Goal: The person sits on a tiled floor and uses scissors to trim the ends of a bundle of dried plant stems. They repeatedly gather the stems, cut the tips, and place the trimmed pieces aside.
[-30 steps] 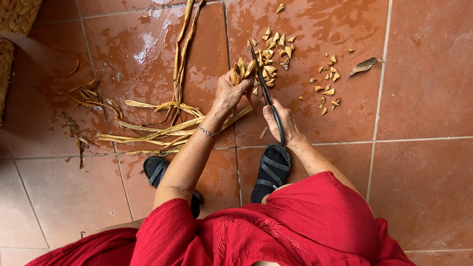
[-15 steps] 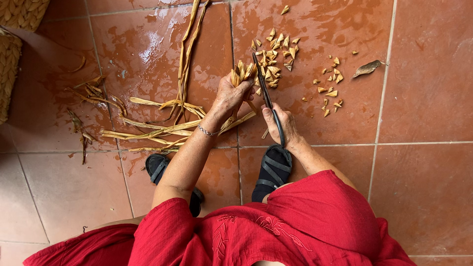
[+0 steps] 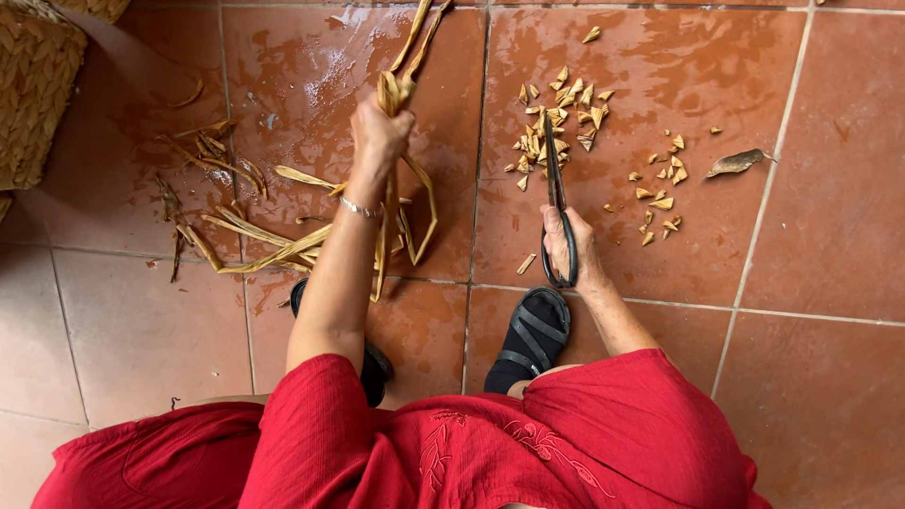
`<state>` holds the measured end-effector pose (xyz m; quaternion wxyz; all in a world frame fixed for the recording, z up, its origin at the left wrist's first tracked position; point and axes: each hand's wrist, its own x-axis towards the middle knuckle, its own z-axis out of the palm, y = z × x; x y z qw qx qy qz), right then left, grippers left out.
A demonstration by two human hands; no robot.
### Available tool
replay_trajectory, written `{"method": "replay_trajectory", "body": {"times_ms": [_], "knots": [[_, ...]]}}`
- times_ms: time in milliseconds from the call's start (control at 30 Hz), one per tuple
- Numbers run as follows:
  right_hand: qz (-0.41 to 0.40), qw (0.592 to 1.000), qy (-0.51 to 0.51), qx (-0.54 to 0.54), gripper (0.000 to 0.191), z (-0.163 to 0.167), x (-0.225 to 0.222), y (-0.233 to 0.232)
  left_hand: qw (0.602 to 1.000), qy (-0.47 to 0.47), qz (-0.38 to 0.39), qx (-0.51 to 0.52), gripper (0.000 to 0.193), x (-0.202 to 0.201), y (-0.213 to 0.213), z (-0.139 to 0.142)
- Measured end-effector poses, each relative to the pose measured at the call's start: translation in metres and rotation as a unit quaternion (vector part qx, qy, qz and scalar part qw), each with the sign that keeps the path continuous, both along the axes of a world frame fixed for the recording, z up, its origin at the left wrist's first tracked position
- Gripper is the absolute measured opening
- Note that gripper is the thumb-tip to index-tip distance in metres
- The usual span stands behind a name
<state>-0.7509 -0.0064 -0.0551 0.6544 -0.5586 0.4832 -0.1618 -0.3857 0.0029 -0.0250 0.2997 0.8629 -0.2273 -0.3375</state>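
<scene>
Several dried leaf strips (image 3: 401, 90) are clenched in the left hand (image 3: 379, 132), lifted clear of the floor so the ends hang free. The right hand (image 3: 568, 247) grips black scissors (image 3: 554, 203), blades together, pointing at a pile of cut pieces (image 3: 558, 118). Wet terracotta tiles (image 3: 811, 236); woven basket (image 3: 33, 94) at left.

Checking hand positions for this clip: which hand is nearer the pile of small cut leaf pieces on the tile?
Right. The right hand, holding scissors, sits just below the pile of cut pieces; the left hand grips leaf strips farther off.
</scene>
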Motion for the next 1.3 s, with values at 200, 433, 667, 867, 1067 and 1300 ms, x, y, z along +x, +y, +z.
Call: {"method": "replay_trajectory", "body": {"times_ms": [200, 433, 667, 867, 1067, 1300], "knots": [[0.111, 0.961, 0.152, -0.205, 0.041, 0.005, 0.000, 0.004, 0.934, -0.341, -0.097, 0.030, 0.026, 0.028, -0.021, -0.034], [0.117, 0.928, 0.179, -0.304, 0.053, 0.012, -0.005, -0.010, 0.997, -0.060, 0.003, 0.048, 0.020, 0.032, -0.012, -0.013], [0.044, 0.983, -0.134, 0.120, 0.066, -0.002, -0.005, -0.012, 0.995, 0.068, -0.041, -0.060, 0.014, -0.026, 0.015, 0.018], [0.086, 0.936, -0.202, 0.276, 0.092, -0.004, 0.009, -0.013, 0.984, 0.092, -0.103, -0.109, 0.005, -0.069, 0.038, 0.028], [0.118, 0.950, -0.129, 0.258, 0.091, -0.002, 0.026, -0.033, 0.982, 0.060, -0.136, -0.120, 0.022, -0.086, 0.059, 0.033], [0.107, 0.974, -0.093, 0.175, 0.077, 0.002, 0.028, -0.045, 0.987, -0.019, -0.141, -0.074, 0.017, -0.083, 0.074, 0.030]]}}
